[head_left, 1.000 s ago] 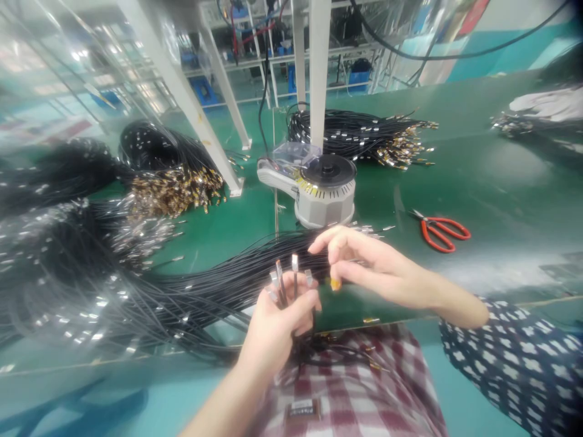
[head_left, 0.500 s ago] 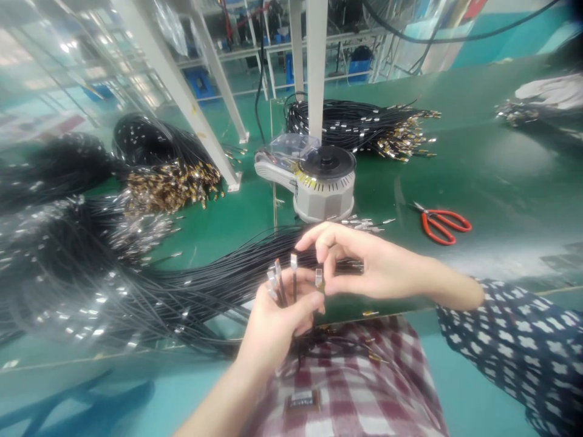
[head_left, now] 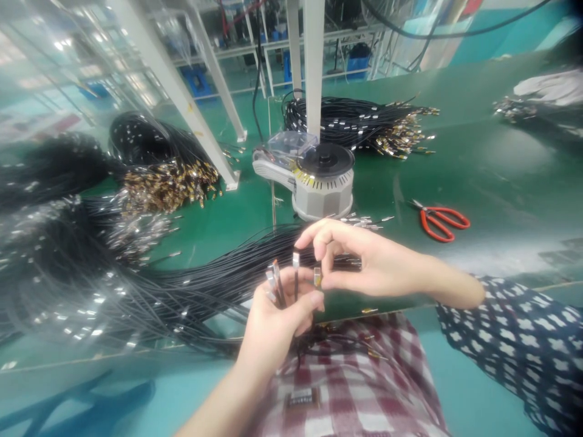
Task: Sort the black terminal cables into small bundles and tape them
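My left hand [head_left: 277, 318] is closed around several thin black cables [head_left: 296, 282], their flat metal plugs pointing up above the fingers. One plug [head_left: 317, 277] stands apart to the right, its face partly yellow. The thumb and a curled finger of my right hand [head_left: 359, 258] pinch at this plug's edge, while the index finger reaches out over the left hand. A small dark bit shows at that index fingertip, too small to name. Below the hands, more cable ends [head_left: 376, 355] lie across the checked cloth [head_left: 355, 388] on my lap.
A long bundle of black cables [head_left: 214, 273] runs leftward along the green table [head_left: 492, 182]. Behind the hands stands a round grey tape dispenser [head_left: 322, 191]. Red-handled pliers [head_left: 439, 221] lie at right. Coiled cables [head_left: 350, 118] sit behind, near white posts [head_left: 314, 73].
The plug by my right thumb has turned slightly and shows more yellow. Both hands stay almost in place; the whole view has shifted a little.
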`<control>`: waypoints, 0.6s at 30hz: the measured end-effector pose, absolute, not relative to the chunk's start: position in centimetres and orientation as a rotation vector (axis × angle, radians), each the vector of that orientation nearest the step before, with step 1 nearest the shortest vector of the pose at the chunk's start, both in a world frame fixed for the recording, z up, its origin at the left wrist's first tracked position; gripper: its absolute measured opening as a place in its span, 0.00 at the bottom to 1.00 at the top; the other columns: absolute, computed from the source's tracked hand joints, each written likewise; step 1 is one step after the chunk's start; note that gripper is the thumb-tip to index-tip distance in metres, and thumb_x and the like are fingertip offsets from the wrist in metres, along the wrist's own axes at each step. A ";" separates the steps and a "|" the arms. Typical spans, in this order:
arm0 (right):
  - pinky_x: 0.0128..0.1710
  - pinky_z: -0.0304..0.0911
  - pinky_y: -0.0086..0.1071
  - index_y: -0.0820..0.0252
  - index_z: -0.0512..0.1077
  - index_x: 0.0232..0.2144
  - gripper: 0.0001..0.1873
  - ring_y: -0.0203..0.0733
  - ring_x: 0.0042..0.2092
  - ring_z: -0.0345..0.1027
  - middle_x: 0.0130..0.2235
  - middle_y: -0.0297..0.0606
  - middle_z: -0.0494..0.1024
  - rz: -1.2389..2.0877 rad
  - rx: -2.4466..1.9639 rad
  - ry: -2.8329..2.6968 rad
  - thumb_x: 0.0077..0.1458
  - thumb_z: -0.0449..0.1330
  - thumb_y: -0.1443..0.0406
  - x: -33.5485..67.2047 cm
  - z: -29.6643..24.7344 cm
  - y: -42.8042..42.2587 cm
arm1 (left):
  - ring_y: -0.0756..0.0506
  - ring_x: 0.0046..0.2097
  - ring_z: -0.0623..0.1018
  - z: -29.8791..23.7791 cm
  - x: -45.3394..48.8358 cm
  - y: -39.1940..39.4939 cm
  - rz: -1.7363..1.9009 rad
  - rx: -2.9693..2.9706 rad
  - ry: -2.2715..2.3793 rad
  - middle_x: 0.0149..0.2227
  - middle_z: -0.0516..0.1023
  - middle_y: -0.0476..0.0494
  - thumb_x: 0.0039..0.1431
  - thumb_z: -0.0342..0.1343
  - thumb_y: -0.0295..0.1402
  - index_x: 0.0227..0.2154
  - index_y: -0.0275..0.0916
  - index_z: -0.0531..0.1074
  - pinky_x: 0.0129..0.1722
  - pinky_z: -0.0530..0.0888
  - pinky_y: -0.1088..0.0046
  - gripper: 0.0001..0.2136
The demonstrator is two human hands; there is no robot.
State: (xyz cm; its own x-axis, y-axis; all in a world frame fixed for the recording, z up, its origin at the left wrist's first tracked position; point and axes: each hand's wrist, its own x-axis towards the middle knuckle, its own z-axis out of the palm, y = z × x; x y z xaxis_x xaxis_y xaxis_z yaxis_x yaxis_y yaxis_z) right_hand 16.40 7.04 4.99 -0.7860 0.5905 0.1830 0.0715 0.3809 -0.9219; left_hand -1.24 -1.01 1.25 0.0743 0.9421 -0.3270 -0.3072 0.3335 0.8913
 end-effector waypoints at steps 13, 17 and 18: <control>0.36 0.71 0.31 0.59 0.61 0.36 0.13 0.30 0.33 0.69 0.52 0.41 0.67 1.389 -0.603 -2.152 0.52 0.61 0.74 16.2 5.0 6.9 | 0.56 0.17 0.61 1.0 -1.4 -1.1 1.086 0.761 1.094 0.21 0.74 0.48 0.48 0.67 0.33 0.35 0.35 0.73 0.15 0.57 0.81 0.13; 0.35 0.71 0.30 0.59 0.61 0.35 0.12 0.30 0.33 0.69 0.51 0.41 0.68 1.391 -0.630 -2.138 0.52 0.61 0.74 16.0 5.1 6.8 | 0.56 0.17 0.61 1.2 -1.4 -1.1 1.080 0.771 1.097 0.21 0.74 0.48 0.49 0.67 0.33 0.35 0.35 0.73 0.15 0.57 0.81 0.12; 0.35 0.71 0.30 0.59 0.62 0.35 0.12 0.30 0.33 0.69 0.51 0.41 0.68 1.390 -0.641 -2.137 0.52 0.61 0.74 16.0 5.2 6.8 | 0.56 0.17 0.61 1.2 -1.4 -1.1 1.077 0.777 1.098 0.21 0.74 0.48 0.49 0.67 0.33 0.35 0.35 0.73 0.15 0.57 0.81 0.12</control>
